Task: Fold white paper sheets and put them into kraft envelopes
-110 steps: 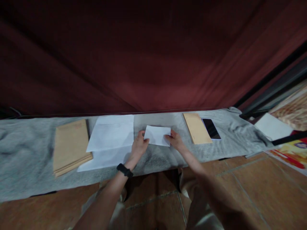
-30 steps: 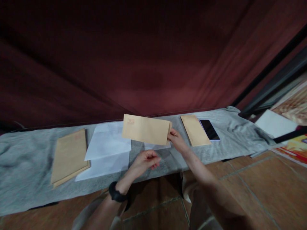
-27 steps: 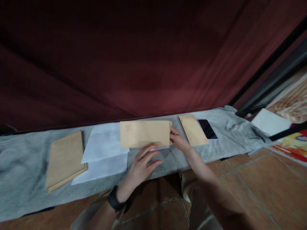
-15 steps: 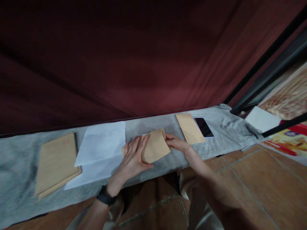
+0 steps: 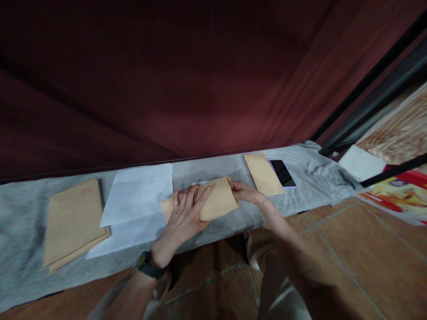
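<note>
A brown envelope (image 5: pixel 213 203) is held flat near the middle of the grey-cloth-covered surface (image 5: pixel 26 249). It is pressed down by the left hand (image 5: pixel 183 218), whose fingers are spread open and laid across its left half; a dark band is worn on that wrist. Its right end is gripped by the right hand (image 5: pixel 245 193), with the fingers closed on the edge, where the paper is slightly lifted and curled. A small strip of white paper (image 5: pixel 199 182) is seen just behind the envelope's far edge, touching it.

To the left, overlapping white sheets (image 5: pixel 140 195) are laid on the cloth, and further left a stack of brown envelopes (image 5: pixel 71 220) is placed; a faint reddish mark is seen near its top corner, but it cannot be read. To the right, a single brown envelope (image 5: pixel 263 174) is laid just beside a dark-screened phone (image 5: pixel 282 173). A dark red curtain (image 5: pixel 200 80) is hung behind the surface. At the far right, a white sheet (image 5: pixel 362 162) and a colourful printed sheet (image 5: pixel 396 198) are visible; no writing on them can be made out. No legible label or brand is shown anywhere.
</note>
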Action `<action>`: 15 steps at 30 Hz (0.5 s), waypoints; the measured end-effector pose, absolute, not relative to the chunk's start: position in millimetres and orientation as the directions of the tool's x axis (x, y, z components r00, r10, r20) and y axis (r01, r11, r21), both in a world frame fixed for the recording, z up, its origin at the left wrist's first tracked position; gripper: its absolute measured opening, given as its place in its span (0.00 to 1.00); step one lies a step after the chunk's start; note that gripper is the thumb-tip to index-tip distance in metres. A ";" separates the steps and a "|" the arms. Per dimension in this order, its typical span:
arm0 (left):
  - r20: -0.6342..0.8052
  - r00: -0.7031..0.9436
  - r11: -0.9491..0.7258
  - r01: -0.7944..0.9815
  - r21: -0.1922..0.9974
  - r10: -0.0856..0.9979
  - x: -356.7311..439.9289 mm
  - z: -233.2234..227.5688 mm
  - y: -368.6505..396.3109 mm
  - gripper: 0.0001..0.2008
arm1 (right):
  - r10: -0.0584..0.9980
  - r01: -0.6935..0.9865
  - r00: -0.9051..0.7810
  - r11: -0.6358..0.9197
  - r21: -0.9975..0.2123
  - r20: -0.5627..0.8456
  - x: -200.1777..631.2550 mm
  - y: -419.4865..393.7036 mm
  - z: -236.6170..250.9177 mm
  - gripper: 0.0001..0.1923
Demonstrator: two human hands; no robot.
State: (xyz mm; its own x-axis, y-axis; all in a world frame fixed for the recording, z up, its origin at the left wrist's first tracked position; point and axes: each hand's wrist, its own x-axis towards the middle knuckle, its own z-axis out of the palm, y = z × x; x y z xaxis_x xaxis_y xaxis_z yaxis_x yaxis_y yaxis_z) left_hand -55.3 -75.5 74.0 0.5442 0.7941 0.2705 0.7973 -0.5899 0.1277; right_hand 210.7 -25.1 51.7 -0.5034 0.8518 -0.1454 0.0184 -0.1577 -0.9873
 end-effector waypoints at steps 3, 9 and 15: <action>0.270 0.543 -0.589 0.797 0.133 0.795 -54.2 74.6 -76.2 0.53 | 0.880 0.059 -0.437 -0.177 -0.982 -0.185 209.5 -23.2 43.3 0.18; 0.257 0.503 -0.548 0.824 0.146 0.825 -56.0 71.3 -73.9 0.52 | 0.971 0.150 -0.234 -0.009 -0.989 -0.044 204.6 -18.0 34.3 0.13; 0.262 0.466 -0.517 0.837 0.179 0.845 -58.1 64.9 -68.0 0.54 | 0.997 0.033 0.032 0.065 -0.997 0.066 214.3 -18.2 53.0 0.09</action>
State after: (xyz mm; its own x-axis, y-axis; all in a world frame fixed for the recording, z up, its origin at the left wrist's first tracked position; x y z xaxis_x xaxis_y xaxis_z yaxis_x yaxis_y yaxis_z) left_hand -58.1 -68.0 64.9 0.4658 0.8453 0.2617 0.8372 -0.5167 0.1790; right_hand 214.3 -18.2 53.0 0.0324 0.9973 0.0657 0.0334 0.0646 -0.9973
